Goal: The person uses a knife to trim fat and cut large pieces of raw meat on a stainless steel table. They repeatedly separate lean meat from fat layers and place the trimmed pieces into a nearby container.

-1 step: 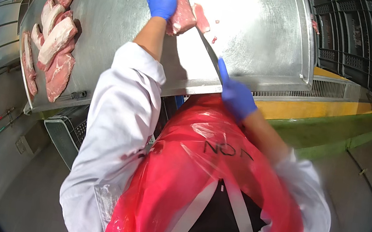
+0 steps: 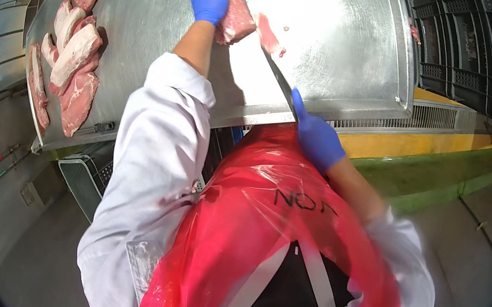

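My left hand (image 2: 208,1), in a blue glove, lies on a long piece of pale pink raw meat (image 2: 233,12) near the table's far edge, with its fingers spread. In my right hand (image 2: 319,139), also gloved in blue, is a knife (image 2: 280,82); the index finger stretches along its back. The handle is mostly hidden by the hand. The blade points away from me, and its tip is at the near end of a thin meat slice (image 2: 268,34) just right of the long piece. A small red scrap (image 2: 282,53) lies beside that slice.
Several cut meat pieces (image 2: 78,47) are heaped at the left of the metal table (image 2: 146,60). Dark plastic crates (image 2: 470,56) stand at the right. Beyond the table's near right edge are a grating (image 2: 430,120) and a green ledge (image 2: 423,177).
My right hand and the knife have shifted slightly right and toward me. The long meat has moved slightly left with my left hand, widening the gap to the thin slice.
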Demonstrator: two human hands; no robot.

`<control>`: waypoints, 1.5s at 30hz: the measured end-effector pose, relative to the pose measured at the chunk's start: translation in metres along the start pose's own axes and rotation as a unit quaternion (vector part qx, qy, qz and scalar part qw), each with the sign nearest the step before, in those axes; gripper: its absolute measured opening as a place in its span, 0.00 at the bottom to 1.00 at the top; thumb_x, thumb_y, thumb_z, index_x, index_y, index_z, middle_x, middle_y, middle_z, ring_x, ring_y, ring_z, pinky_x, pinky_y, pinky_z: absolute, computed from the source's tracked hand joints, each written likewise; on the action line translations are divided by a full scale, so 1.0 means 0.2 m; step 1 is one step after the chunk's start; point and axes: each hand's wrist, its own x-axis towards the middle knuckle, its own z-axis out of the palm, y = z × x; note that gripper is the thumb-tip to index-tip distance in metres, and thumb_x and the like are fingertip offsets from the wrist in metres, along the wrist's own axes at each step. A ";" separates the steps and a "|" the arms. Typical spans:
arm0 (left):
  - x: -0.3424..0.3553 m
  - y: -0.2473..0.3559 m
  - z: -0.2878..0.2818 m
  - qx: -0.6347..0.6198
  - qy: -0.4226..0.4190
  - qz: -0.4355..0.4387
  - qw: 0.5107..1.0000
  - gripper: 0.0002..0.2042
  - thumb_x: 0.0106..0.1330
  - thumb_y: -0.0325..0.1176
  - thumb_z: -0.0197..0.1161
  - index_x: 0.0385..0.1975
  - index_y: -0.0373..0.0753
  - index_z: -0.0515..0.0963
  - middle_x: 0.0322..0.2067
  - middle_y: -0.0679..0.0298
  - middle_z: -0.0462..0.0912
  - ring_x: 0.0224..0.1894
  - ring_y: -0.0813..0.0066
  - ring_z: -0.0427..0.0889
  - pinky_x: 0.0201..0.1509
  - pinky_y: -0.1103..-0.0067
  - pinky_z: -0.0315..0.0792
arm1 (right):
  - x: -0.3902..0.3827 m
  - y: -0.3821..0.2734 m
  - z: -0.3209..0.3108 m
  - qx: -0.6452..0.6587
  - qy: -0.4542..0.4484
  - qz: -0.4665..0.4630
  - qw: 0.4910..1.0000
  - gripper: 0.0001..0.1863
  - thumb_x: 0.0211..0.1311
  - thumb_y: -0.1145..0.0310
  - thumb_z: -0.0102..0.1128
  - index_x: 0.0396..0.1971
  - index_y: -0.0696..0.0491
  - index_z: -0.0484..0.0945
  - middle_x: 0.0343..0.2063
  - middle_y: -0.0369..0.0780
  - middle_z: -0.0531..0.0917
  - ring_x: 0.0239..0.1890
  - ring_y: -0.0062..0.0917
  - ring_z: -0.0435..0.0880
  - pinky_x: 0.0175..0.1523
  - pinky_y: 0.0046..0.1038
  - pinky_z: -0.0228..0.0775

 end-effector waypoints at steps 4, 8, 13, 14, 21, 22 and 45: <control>0.09 -0.12 -0.14 0.023 -0.095 -0.022 0.995 0.30 0.61 0.42 0.57 0.63 0.33 0.71 0.75 0.42 0.55 0.77 0.42 0.51 0.81 0.59 0.46 | -0.36 0.14 -0.18 0.059 -0.014 0.034 0.998 0.43 0.65 0.76 0.49 0.79 0.44 0.44 0.26 0.55 0.82 0.27 0.52 0.82 0.35 0.49 0.73; 0.23 0.19 -0.07 0.112 -0.112 0.159 0.974 0.31 0.67 0.45 0.55 0.65 0.30 0.70 0.72 0.40 0.61 0.75 0.40 0.56 0.80 0.62 0.51 | -0.37 0.31 -0.26 0.184 0.087 0.027 0.979 0.45 0.66 0.75 0.51 0.80 0.41 0.42 0.23 0.56 0.79 0.26 0.53 0.81 0.34 0.49 0.70; 0.04 0.06 0.23 0.015 -0.181 0.177 0.967 0.29 0.76 0.47 0.52 0.67 0.30 0.67 0.71 0.44 0.64 0.75 0.40 0.58 0.79 0.62 0.54 | -0.36 0.51 -0.53 0.227 0.065 0.132 0.963 0.45 0.67 0.77 0.50 0.80 0.38 0.43 0.28 0.52 0.83 0.27 0.44 0.83 0.35 0.42 0.74; -0.11 0.03 0.23 0.024 -0.160 0.251 0.954 0.29 0.75 0.46 0.54 0.68 0.29 0.67 0.71 0.43 0.65 0.75 0.41 0.59 0.78 0.63 0.55 | -0.41 0.55 -0.59 0.246 0.078 0.144 0.955 0.45 0.67 0.78 0.50 0.80 0.38 0.43 0.29 0.52 0.84 0.26 0.41 0.83 0.36 0.40 0.75; -0.93 1.06 0.20 -0.016 -0.205 0.121 0.971 0.38 0.62 0.42 0.68 0.68 0.26 0.64 0.68 0.36 0.65 0.74 0.36 0.59 0.78 0.53 0.53 | -0.65 1.03 -0.66 0.288 0.204 0.271 0.896 0.42 0.68 0.79 0.46 0.80 0.39 0.47 0.25 0.43 0.81 0.19 0.21 0.74 0.28 0.28 0.70; -0.88 1.18 0.38 -0.040 -0.191 0.129 0.972 0.35 0.64 0.40 0.66 0.67 0.26 0.65 0.68 0.37 0.65 0.74 0.37 0.59 0.78 0.54 0.53 | -0.66 1.06 -0.69 0.294 0.214 0.279 0.889 0.42 0.68 0.79 0.46 0.80 0.39 0.47 0.23 0.41 0.79 0.18 0.19 0.72 0.26 0.28 0.69; 0.13 -0.39 -0.51 0.165 -0.155 -0.432 0.873 0.41 0.52 0.47 0.72 0.66 0.33 0.69 0.57 0.41 0.80 0.55 0.48 0.84 0.61 0.59 0.77 | -0.50 1.17 -0.92 0.256 0.187 0.246 0.916 0.43 0.72 0.78 0.48 0.80 0.32 0.44 0.21 0.38 0.77 0.17 0.16 0.69 0.23 0.25 0.66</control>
